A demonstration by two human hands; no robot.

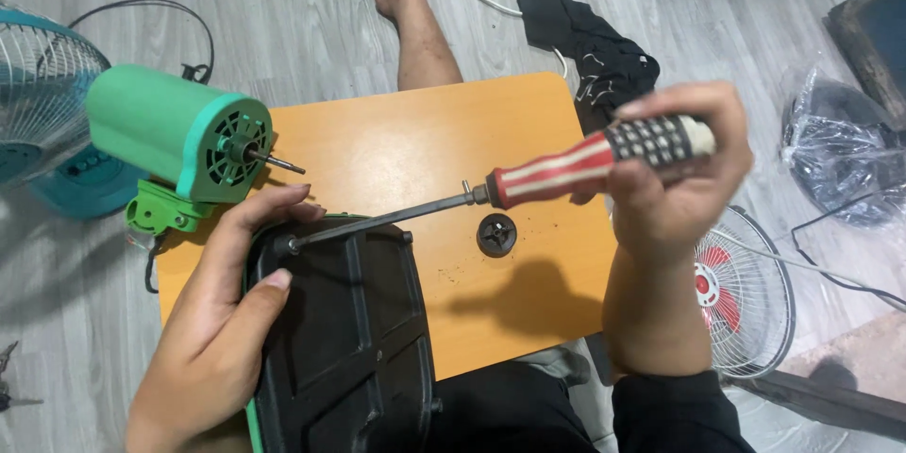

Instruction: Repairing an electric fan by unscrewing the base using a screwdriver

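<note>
We're sitting on the floor w/ a small orange table (415, 142) across our lap, so the work stays close under the head cam. We're propping the black fan base (349, 340) on edge against the table's near side, underside w/ its ribs facing up, probably so the screw points are reachable.

Our left hand (226, 321) is wrapping the base's left rim, fingers curled partway round the edge, thumb lying on the underside, bracing it so it isn't rocking. Our right hand (675, 179) is closing tight on the red-and-white striped handle of a screwdriver (453, 203), holding it up off the table at a low slant; the shaft is running down-left & the tip is sitting at the base's upper left corner, just beside the left fingertips.

A round black plastic knob (496, 233) is lying loose on the table, near the shaft. The green motor housing (179, 132), shaft poking out, is resting at the table's far left corner. A fan grille (746, 293) is lying on the floor to our right.
</note>
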